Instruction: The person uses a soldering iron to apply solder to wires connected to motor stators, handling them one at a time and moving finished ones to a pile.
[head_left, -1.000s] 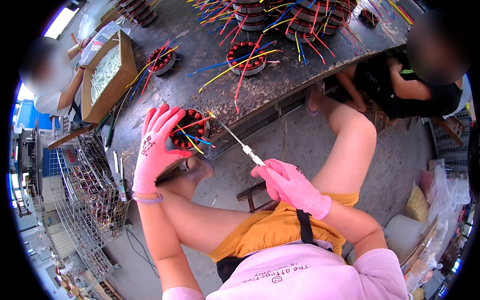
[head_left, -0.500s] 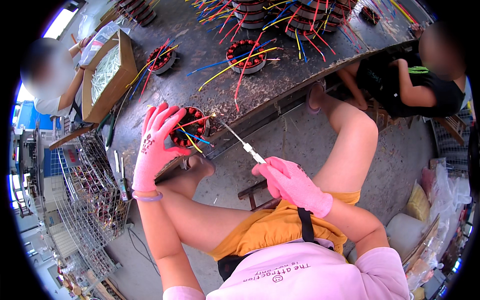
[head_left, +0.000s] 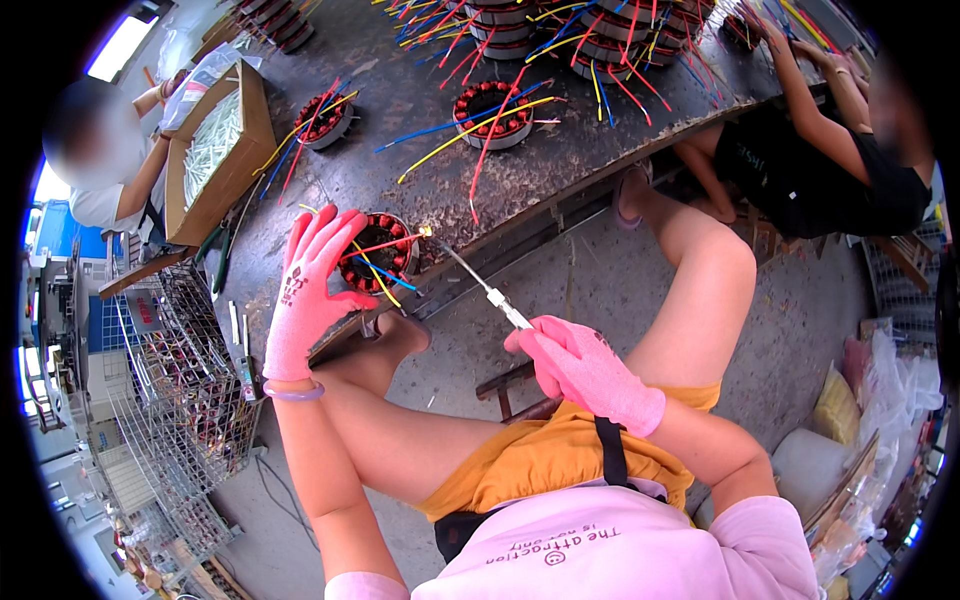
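Observation:
My left hand [head_left: 315,275], in a pink glove, grips the left side of a motor stator [head_left: 402,232] near the table's front edge. Its fingers lie along the far side and the thumb is at the near side. Red, yellow and blue lead wires come out of this stator. The red wire [head_left: 390,245] points right, its end at a small bright glow. My right hand [head_left: 590,370], also gloved in pink, is closed round a slim rod tool with a white fitting [head_left: 507,306]. The tool's thin metal tip reaches up-left to the glow; whether it touches the wire is unclear.
Another stator [head_left: 490,113] and a smaller-looking one [head_left: 322,122] sit farther back on the dark table [head_left: 420,60]. Stacked stators [head_left: 497,30] bristle with wires behind them. A cardboard box [head_left: 258,110] of white sleeves stands at left. Two co-workers sit at left and right.
The glow at the red wire's end looks bigger and brighter. My hands stay almost still. The co-worker at right has raised both arms toward a stator on the table.

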